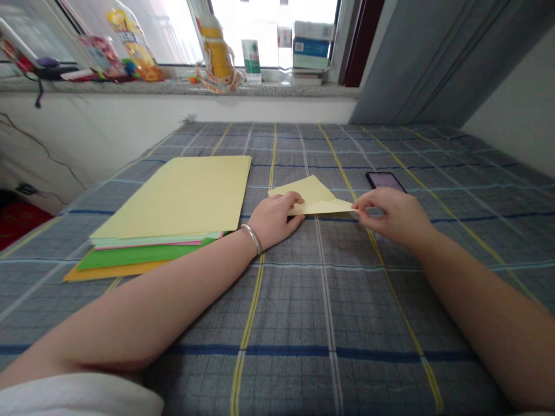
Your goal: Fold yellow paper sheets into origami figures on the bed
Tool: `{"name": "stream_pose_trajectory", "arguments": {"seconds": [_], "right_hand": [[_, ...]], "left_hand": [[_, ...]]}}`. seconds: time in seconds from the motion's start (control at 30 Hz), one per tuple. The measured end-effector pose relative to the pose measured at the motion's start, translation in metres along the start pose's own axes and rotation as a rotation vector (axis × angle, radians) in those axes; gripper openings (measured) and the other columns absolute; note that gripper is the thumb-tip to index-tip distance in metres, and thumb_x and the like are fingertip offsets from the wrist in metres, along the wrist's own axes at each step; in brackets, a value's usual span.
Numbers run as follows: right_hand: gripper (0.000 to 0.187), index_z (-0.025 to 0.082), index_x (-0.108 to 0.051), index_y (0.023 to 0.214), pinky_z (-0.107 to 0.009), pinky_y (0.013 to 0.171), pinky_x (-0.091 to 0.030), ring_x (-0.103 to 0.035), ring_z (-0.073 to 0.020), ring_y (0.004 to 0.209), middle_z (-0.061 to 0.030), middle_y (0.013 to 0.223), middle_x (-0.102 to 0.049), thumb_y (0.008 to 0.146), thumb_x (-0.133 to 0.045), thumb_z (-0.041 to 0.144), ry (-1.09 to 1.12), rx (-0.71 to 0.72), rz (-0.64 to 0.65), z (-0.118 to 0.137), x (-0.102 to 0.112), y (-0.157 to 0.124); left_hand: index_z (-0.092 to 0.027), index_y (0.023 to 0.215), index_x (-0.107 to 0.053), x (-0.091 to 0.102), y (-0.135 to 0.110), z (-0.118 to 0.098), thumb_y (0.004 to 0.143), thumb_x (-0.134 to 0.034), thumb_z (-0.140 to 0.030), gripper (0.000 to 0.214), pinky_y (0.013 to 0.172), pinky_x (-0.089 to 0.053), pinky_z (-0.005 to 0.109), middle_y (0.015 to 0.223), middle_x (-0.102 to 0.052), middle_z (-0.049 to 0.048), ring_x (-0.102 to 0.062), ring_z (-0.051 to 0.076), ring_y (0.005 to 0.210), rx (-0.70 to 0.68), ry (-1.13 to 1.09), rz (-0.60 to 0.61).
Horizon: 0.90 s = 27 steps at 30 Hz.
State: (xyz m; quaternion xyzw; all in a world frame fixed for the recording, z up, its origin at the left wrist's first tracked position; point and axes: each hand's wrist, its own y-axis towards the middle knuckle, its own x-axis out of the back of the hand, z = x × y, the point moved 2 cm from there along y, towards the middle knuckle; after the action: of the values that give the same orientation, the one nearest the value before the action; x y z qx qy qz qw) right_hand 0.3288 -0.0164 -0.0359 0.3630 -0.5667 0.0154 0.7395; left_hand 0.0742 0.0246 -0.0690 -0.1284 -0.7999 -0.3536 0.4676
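A folded sheet of pale yellow paper (315, 193) is held just above the plaid cloth, between my two hands. Its left part is gripped by my left hand (277, 216), with the fingers on top of the sheet and the thumb at its near edge. At the right, the narrow pointed corner of the paper is pinched between thumb and fingertips of my right hand (388, 216). A silver bangle (252, 238) circles my left wrist. Left of my left hand lies a stack of coloured paper (182, 196), pale yellow on top, with green and orange sheets beneath.
A smartphone (385, 181) lies just behind my right hand on the plaid cloth (295, 323). At the back, a stone windowsill (165, 86) carries a yellow bottle (215, 52), a green-and-white tube (251, 60), boxes (310, 49) and snack packets. A grey curtain (416, 63) hangs at the right.
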Motion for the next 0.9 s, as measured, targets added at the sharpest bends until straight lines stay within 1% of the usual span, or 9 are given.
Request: {"name": "stream_pose_trajectory", "arguments": {"seconds": [0.07, 0.13, 0.27, 0.4, 0.5, 0.63, 0.73, 0.8, 0.9], "right_hand": [[0.007, 0.023, -0.063, 0.078, -0.032, 0.076, -0.048, -0.066, -0.0188, 0.084, -0.0009, 0.086, -0.072, 0.079, -0.056, 0.022, 0.043, 0.069, 0.053, 0.013, -0.002, 0.001], [0.007, 0.023, -0.062, 0.079, -0.032, 0.076, -0.049, -0.066, -0.0183, 0.083, -0.0008, 0.085, -0.072, 0.080, -0.055, 0.022, 0.085, 0.101, 0.066, 0.023, -0.001, 0.001], [0.006, 0.024, -0.058, 0.076, -0.032, 0.077, -0.050, -0.066, -0.0178, 0.081, -0.0011, 0.084, -0.072, 0.080, -0.055, 0.021, 0.198, 0.068, -0.013, 0.029, 0.002, 0.001], [0.008, 0.025, -0.056, 0.088, -0.036, 0.075, -0.053, -0.065, -0.0206, 0.089, -0.0047, 0.096, -0.070, 0.081, -0.056, 0.022, 0.303, -0.091, -0.157, 0.018, 0.000, 0.000], [0.035, 0.025, -0.053, 0.112, -0.039, 0.073, -0.056, -0.062, -0.0245, 0.101, -0.0103, 0.118, -0.062, 0.078, -0.062, 0.027, 0.389, -0.241, -0.233, 0.006, -0.013, -0.001], [0.063, 0.026, -0.043, 0.130, -0.041, 0.075, -0.057, -0.055, -0.0289, 0.116, -0.0147, 0.137, -0.048, 0.073, -0.068, 0.035, 0.555, -0.443, -0.215, -0.006, -0.038, 0.000], [0.079, 0.029, -0.033, 0.139, -0.046, 0.080, -0.056, -0.053, -0.0309, 0.120, -0.0172, 0.145, -0.040, 0.070, -0.071, 0.038, 0.728, -0.623, -0.261, -0.011, -0.051, 0.001], [0.085, 0.029, -0.028, 0.142, -0.048, 0.085, -0.055, -0.054, -0.0304, 0.120, -0.0180, 0.143, -0.043, 0.069, -0.072, 0.038, 0.868, -0.715, -0.209, -0.010, -0.055, 0.001], [0.082, 0.029, -0.027, 0.142, -0.047, 0.087, -0.055, -0.057, -0.0276, 0.117, -0.0153, 0.136, -0.054, 0.073, -0.071, 0.040, 1.029, -0.767, -0.089, -0.002, -0.057, 0.003]], "left_hand": [[-0.017, 0.117, -0.059, -0.002, -0.001, -0.003, 0.089, -0.057, -0.028, 0.031, 0.089, -0.049, 0.040, 0.111, -0.069, 0.0093, -0.063, 0.024, 0.099, -0.077, 0.106, 0.058], [-0.019, 0.116, -0.063, -0.004, 0.000, -0.002, 0.093, -0.049, -0.024, 0.027, 0.092, -0.048, 0.039, 0.113, -0.070, 0.0071, -0.063, 0.022, 0.102, -0.127, 0.126, 0.084], [-0.019, 0.112, -0.066, -0.007, 0.001, 0.007, 0.096, -0.043, -0.023, 0.028, 0.092, -0.049, 0.037, 0.106, -0.072, 0.0068, -0.064, 0.020, 0.100, -0.054, 0.032, 0.060], [-0.018, 0.109, -0.066, -0.002, 0.002, 0.009, 0.096, -0.041, -0.025, 0.029, 0.089, -0.050, 0.036, 0.103, -0.071, 0.0059, -0.065, 0.020, 0.096, 0.033, -0.126, -0.041], [-0.018, 0.110, -0.064, 0.003, 0.001, 0.004, 0.097, -0.039, -0.027, 0.030, 0.087, -0.050, 0.032, 0.103, -0.070, 0.0041, -0.064, 0.018, 0.095, 0.072, -0.304, -0.145], [-0.017, 0.107, -0.062, 0.002, 0.000, -0.005, 0.097, -0.039, -0.036, 0.031, 0.088, -0.049, 0.031, 0.105, -0.069, 0.0042, -0.062, 0.017, 0.099, 0.158, -0.621, -0.221], [-0.020, 0.113, -0.055, -0.006, 0.000, -0.011, 0.097, -0.039, -0.043, 0.033, 0.081, -0.053, 0.030, 0.110, -0.067, 0.0054, -0.064, 0.017, 0.095, 0.298, -0.924, -0.195], [-0.022, 0.119, -0.050, -0.010, -0.001, -0.016, 0.097, -0.037, -0.045, 0.034, 0.074, -0.056, 0.030, 0.114, -0.066, 0.0063, -0.065, 0.016, 0.091, 0.385, -1.111, -0.150], [-0.024, 0.122, -0.048, -0.010, -0.002, -0.026, 0.097, -0.040, -0.047, 0.035, 0.073, -0.057, 0.033, 0.116, -0.065, 0.0068, -0.066, 0.019, 0.093, 0.435, -1.285, -0.081]]}}
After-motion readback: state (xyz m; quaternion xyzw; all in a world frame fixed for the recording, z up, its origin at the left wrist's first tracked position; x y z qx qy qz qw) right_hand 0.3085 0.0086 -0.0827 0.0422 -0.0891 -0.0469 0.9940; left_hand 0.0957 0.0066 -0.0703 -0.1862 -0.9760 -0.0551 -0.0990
